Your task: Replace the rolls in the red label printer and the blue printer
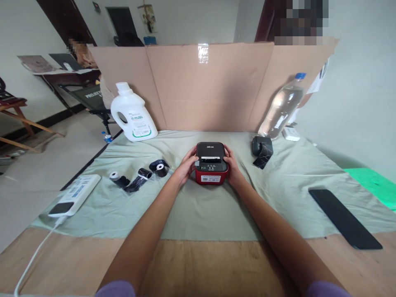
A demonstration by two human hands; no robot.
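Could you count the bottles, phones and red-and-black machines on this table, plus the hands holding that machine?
Bottles: 2 (white bottle, clear bottle)
Phones: 1 (black phone)
Machines: 1 (red-and-black machine)
Hands: 2 (left hand, right hand)
Total: 6

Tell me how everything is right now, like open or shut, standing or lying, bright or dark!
Red-and-black machine: upright, top looks shut
Left hand: gripping its left side
Right hand: gripping its right side
White jug: standing, capped
Clear bottle: standing, capped
Phone: flat, screen dark
White block: flat, cable plugged in
Black rolls at left: partly unrolled
Cardboard: standing, creased
Cloth: spread, wrinkled
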